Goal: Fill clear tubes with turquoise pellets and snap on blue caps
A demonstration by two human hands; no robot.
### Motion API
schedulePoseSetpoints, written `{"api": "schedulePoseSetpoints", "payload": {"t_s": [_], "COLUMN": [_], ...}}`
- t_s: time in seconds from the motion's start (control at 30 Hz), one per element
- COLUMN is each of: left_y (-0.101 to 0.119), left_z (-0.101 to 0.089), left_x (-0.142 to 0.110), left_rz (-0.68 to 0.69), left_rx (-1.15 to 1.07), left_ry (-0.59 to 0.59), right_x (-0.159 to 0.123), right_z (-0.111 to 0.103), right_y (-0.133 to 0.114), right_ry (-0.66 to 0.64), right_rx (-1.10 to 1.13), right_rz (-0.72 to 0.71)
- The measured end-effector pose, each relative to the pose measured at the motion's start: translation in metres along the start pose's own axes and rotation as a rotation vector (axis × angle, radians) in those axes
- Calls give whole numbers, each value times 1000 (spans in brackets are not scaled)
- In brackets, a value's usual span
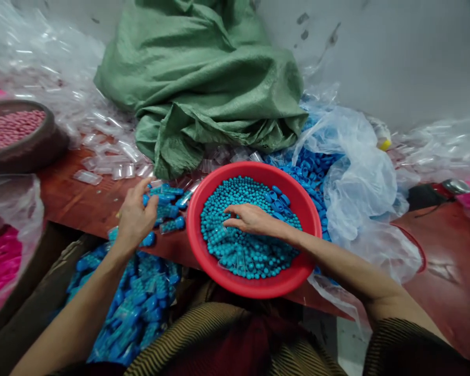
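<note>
**My right hand is over the blue beads, my left hand beside the blue-capped tubes**

In the head view, the red basin sits in front of me at the edge of the bench, with the blue beads spread across its inside. My right hand reaches over them from the right, thumb and forefinger parted, with nothing to be seen between the tips. Below that hand, what look like clear tubes lie among the beads, though blur makes this uncertain. A few loose blue caps rest on the beads at the far right of the basin.

My left hand is to the left of the basin, thumb spread from the fingers, near the blue-capped tubes on the bench. Lower down, left of my lap, is a big pile of filled tubes with blue caps.

Behind the basin a green sack slumps on the bench, with empty clear tubes to its left. To the right, a heap of more caps lies by a crumpled plastic bag. At the far left are a dark bowl of pink beads and, nearer me, a bag of magenta pieces.
</note>
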State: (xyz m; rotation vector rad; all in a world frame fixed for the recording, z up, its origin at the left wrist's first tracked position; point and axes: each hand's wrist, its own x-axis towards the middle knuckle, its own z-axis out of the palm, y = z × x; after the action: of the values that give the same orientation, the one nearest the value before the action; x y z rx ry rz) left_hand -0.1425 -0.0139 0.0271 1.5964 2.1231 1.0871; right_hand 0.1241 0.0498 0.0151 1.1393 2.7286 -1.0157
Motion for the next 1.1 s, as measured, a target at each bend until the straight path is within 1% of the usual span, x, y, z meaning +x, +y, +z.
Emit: {"api": "schedulePoseSetpoints", "payload": {"t_s": [0.03, 0.07, 0.1, 0.2, 0.3, 0.37, 0.4, 0.47, 0.53, 0.77, 0.87, 1.0, 1.1], "left_y": [-1, 0, 4, 22, 38, 43, 44, 45, 44, 41, 42, 43, 43], "left_z": [1, 5, 11, 34, 54, 60, 62, 62, 62, 63, 63, 66, 68], "left_x": [-2, -4, -7, -13, -14, -13, -13, -11, -11, -13, -11, -9, -8], "left_rz": [55, 117, 188, 439, 686, 775, 795, 801, 800, 818, 770, 673, 619], "left_rx": [61, 80, 69, 107, 245, 349, 399, 489, 541, 543, 506, 435, 358], "left_ry": [25, 19, -13, -201, -447, -588, -635, -689, -716, -686, -749, -858, -855], "right_x": [1, 1, 1, 0, 2, 5, 8, 13, 16, 15, 14, 9, 1], "right_z": [0, 0, 1, 3, 9, 14, 16, 20, 23, 29, 24, 9, -2], "right_y": [0, 0, 0, -2, -4, -4, -3, 0, 3, 5, 8, 15, 20], "right_ry": [-20, -40, -61, -102, -110, -131, -143, -147, -116, -73, -70, -62, -19], "right_rx": [16, 32, 49, 75, 33, 26, 45, 106, 154, 390, 518, 636, 657], "right_rz": [-10, -27, -46, -113, -134, -104, -81, -37, -13, 59, 79, 126, 112]}}
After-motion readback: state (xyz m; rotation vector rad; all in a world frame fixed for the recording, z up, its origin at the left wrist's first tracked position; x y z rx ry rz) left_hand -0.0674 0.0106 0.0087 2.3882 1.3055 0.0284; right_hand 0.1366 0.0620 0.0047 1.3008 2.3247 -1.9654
